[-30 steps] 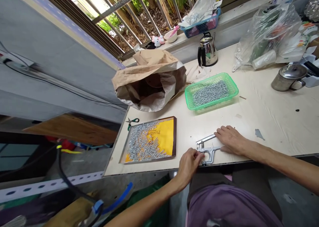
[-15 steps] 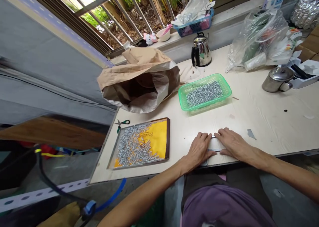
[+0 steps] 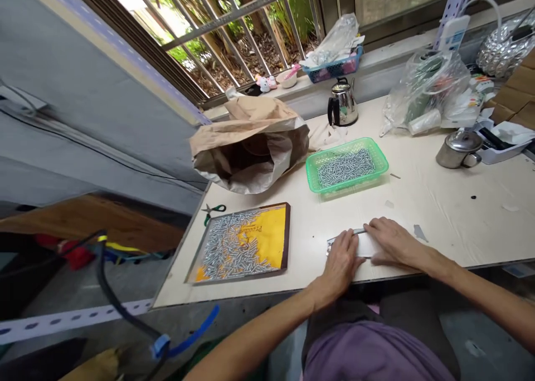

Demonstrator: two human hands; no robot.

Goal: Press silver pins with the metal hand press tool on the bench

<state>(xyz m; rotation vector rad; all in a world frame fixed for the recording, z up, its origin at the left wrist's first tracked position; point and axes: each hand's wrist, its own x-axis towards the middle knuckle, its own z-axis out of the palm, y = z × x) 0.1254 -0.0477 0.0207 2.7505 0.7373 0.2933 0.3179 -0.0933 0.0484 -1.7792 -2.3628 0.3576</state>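
Note:
A flat whitish piece with thin metal edges (image 3: 365,245) lies near the table's front edge. My left hand (image 3: 343,258) is closed on its left part, fingers on the far edge and thumb at the near edge. At the other end my right hand (image 3: 390,243) grips the same piece, its fingers partly covering it. To the left, a tray with a yellow sheet (image 3: 271,233) holds a heap of small silver metal pins (image 3: 228,247). Behind the hands, a green basket (image 3: 314,179) holds more of these pins (image 3: 346,168).
A brown paper bag (image 3: 251,125) gapes open behind the tray, with scissors (image 3: 215,208) left of the tray. A kettle (image 3: 345,105), a plastic bag (image 3: 418,91) and a metal cup (image 3: 455,150) stand farther back. The table's front edge runs below the hands.
The view has shifted. The flat piece now shows beyond the left side of my left hand, where its end was covered before. Both hands still grip it.

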